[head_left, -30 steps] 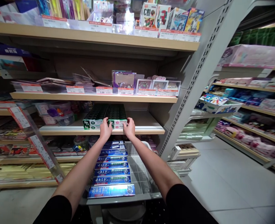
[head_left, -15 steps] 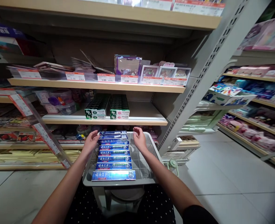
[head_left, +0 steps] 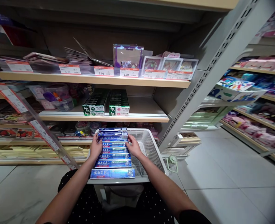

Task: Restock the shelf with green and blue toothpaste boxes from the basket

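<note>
A row of blue toothpaste boxes (head_left: 115, 156) lies in a grey plastic basket (head_left: 154, 152) at my knees. My left hand (head_left: 96, 147) is closed against the left ends of boxes toward the far part of the row. At their right ends, my right hand (head_left: 133, 145) presses with bent fingers, so the boxes are held between both hands. The nearest toothpaste box (head_left: 112, 174) lies across the basket's front rim, apart from my hands. Two stacks of green and white boxes (head_left: 118, 109) stand on the shelf just beyond the basket.
Above the green boxes runs a shelf (head_left: 100, 78) with price tags, flat packets and small clear cases (head_left: 151, 65). Plastic tubs (head_left: 60, 96) stand at left. A slotted metal post (head_left: 198, 81) rises at right. A pale green bottle (head_left: 172, 161) stands on the tiled floor.
Both hands have moved inward, from being apart beside the row to touching the ends of the toothpaste boxes. The view has tilted slightly downward and come nearer the shelf.
</note>
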Demonstrator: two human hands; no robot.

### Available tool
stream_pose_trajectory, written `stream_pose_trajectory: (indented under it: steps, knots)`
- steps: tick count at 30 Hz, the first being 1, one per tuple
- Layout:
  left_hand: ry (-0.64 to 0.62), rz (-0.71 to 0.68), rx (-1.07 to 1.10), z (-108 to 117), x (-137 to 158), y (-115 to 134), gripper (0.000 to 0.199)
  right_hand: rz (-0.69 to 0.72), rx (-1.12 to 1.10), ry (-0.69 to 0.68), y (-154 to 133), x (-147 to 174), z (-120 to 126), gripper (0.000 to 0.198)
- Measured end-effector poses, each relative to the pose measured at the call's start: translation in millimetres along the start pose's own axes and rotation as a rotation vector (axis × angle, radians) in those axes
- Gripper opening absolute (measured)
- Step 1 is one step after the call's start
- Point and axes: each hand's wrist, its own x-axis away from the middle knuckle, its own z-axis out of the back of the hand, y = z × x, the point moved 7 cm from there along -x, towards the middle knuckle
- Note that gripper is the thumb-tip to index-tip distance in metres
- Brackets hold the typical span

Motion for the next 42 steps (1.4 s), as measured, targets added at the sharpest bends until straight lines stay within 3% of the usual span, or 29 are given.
stream_pose_trajectory:
  steps: [8,12,18,29,42]
  knots:
    - [0.060,-0.026,0.045,5.7,-1.6,-8.7,0.036,-0.056,-0.009,0.109,1.2,-1.8,18.4,0.037]
    - [0.033,-0.021,0.027,1.9,-0.8,-2.0,0.036,-0.077,-0.025,0.156,7.3,-2.8,24.8,0.029]
    - [0.005,0.022,-0.012,-3.5,-1.3,6.2,0.040,-0.162,-0.208,0.217,22.5,-9.1,26.7,0.033]
    - [-0.060,0.001,-0.258,-3.4,-0.8,9.9,0.053,-0.212,-0.225,0.280,20.5,-9.6,30.7,0.045]
    - [-0.102,0.020,-0.194,-4.5,-0.4,6.7,0.053,-0.213,-0.073,0.266,1.7,-5.9,28.6,0.043]
